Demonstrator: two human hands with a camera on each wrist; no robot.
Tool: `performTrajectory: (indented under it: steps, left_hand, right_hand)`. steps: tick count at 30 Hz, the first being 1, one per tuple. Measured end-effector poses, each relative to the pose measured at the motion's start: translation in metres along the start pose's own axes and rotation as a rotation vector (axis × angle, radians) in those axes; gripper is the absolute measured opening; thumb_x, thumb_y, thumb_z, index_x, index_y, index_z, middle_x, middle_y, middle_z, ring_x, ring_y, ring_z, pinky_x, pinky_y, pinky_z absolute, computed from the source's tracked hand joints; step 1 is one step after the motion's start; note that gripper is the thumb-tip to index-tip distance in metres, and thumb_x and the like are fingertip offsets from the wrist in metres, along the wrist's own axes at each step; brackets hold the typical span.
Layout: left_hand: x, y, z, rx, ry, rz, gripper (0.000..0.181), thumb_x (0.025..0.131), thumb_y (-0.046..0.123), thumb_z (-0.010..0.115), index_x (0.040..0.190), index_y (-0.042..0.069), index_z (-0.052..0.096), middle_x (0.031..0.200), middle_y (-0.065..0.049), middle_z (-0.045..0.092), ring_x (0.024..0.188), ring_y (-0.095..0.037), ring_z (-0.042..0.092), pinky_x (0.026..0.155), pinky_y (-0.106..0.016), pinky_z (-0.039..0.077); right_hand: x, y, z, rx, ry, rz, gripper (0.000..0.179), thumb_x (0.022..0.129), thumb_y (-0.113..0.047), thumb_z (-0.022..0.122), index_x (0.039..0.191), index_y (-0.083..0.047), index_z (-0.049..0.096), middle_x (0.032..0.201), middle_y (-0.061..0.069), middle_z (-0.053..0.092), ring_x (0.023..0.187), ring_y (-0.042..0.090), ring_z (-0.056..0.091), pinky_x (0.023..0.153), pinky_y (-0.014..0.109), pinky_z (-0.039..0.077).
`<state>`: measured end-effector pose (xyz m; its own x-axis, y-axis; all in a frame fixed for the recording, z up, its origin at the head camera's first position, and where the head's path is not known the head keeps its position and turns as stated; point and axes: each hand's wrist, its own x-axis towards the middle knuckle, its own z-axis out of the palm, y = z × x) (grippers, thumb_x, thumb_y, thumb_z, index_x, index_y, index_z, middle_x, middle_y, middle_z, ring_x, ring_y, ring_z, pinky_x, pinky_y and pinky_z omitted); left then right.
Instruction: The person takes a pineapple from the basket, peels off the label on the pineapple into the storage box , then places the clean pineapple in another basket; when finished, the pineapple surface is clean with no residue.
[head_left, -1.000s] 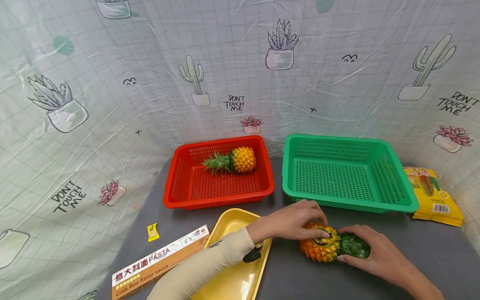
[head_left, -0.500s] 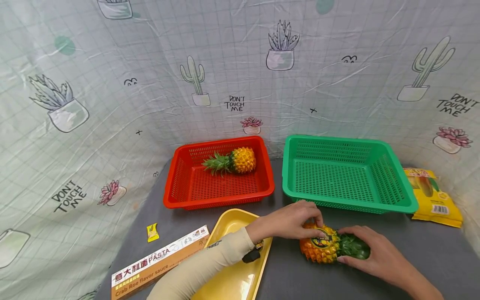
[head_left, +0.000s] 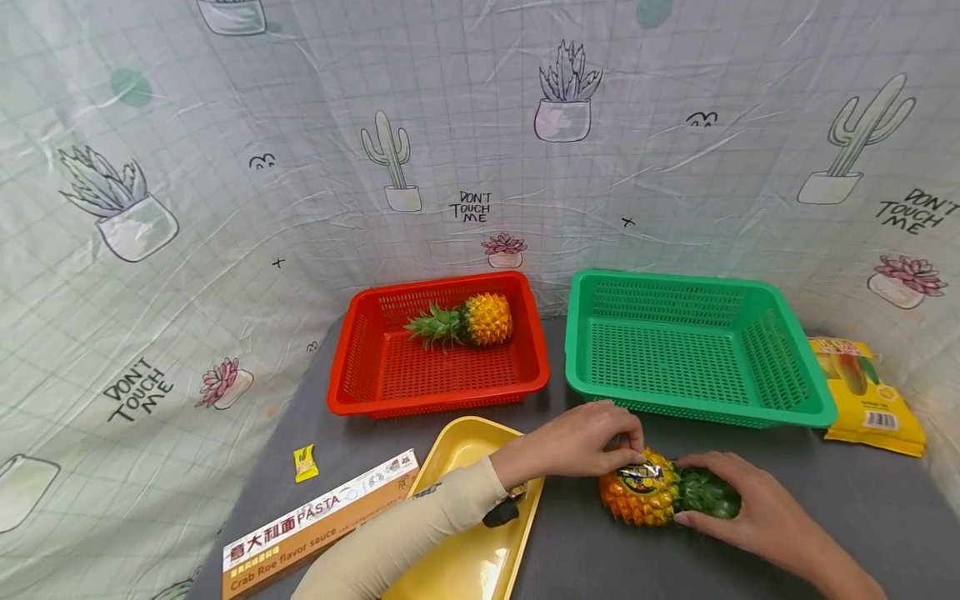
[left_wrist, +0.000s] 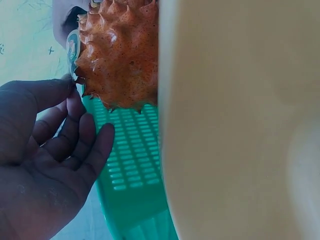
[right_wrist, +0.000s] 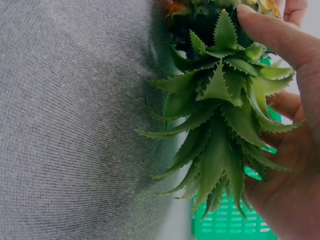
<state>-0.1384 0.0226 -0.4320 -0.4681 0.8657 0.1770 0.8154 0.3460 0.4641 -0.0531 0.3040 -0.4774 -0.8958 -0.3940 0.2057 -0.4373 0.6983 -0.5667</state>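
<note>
A pineapple (head_left: 628, 505) lies on its side on the grey table, its crown (right_wrist: 215, 125) of green spiky leaves pointing right. On its orange-yellow skin is a round dark sticker (head_left: 640, 483). My left hand (head_left: 588, 440) pinches the sticker's upper edge between thumb and forefinger; the pinched part is lifted and shiny. In the left wrist view, the left hand's other fingers curl loosely beside the fruit. My right hand (head_left: 753, 504) grips the pineapple around the base of its crown, thumb on the near side and fingers on the far side.
Behind stand a red basket (head_left: 438, 406) holding another pineapple (head_left: 487, 319) and a green basket (head_left: 697, 404). A yellow tray (head_left: 442, 554) lies under the left forearm. A pasta box (head_left: 322, 525) and small yellow packet (head_left: 305, 464) lie left; a yellow bag (head_left: 873, 400) lies right.
My left thumb and fingertips have drawn slightly up and left, lifting the sticker's upper edge and uncovering more of its face. The right hand and the pineapple have stayed in place.
</note>
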Motion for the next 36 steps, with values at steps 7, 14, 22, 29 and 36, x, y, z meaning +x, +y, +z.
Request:
performTrajectory:
  steps: [7,14,22,29,36]
  left_hand:
    - [-0.001,0.002,-0.001,-0.034,0.003,-0.014,0.006,0.105,0.022,0.071,0.1,0.019,0.07,0.094,0.013,0.06,0.08,0.0,0.05,0.077,-0.012,0.039]
    - [-0.002,0.004,-0.002,-0.128,-0.015,-0.031,0.005,0.106,0.015,0.069,0.101,0.016,0.068,0.093,0.013,0.062,0.07,0.005,0.048,0.069,-0.011,0.042]
    - [-0.004,0.005,-0.009,-0.193,-0.013,-0.03,0.007,0.101,0.014,0.076,0.099,0.015,0.069,0.09,0.011,0.064,0.076,0.007,0.054,0.074,-0.01,0.046]
    - [-0.011,0.004,-0.021,-0.21,-0.018,-0.035,0.006,0.102,0.015,0.075,0.099,0.015,0.07,0.091,0.011,0.064,0.078,0.007,0.055,0.075,-0.011,0.047]
    - [-0.025,-0.003,-0.039,-0.237,-0.031,-0.082,0.006,0.102,0.014,0.074,0.098,0.015,0.07,0.088,0.011,0.065,0.077,0.003,0.057,0.074,-0.014,0.049]
  right_hand:
    - [-0.001,0.001,0.001,-0.007,0.004,0.001,0.058,0.079,-0.043,0.095,0.129,-0.029,0.07,0.122,-0.011,0.067,0.103,0.01,0.063,0.074,0.038,0.055]
    - [-0.002,0.0,0.001,-0.007,-0.012,0.01,0.058,0.08,-0.043,0.094,0.13,-0.029,0.069,0.123,-0.011,0.067,0.105,0.015,0.066,0.076,0.04,0.056]
    - [-0.001,0.0,0.0,-0.014,-0.013,0.01,0.058,0.08,-0.043,0.094,0.131,-0.028,0.069,0.125,-0.009,0.067,0.106,0.021,0.066,0.079,0.044,0.056]
    - [0.0,-0.001,-0.001,-0.01,-0.031,0.026,0.057,0.083,-0.046,0.092,0.131,-0.027,0.069,0.125,-0.008,0.067,0.107,0.023,0.067,0.08,0.047,0.056]
    - [0.0,-0.001,-0.001,-0.013,-0.033,0.046,0.056,0.083,-0.049,0.09,0.131,-0.027,0.069,0.125,-0.008,0.068,0.109,0.025,0.067,0.082,0.052,0.056]
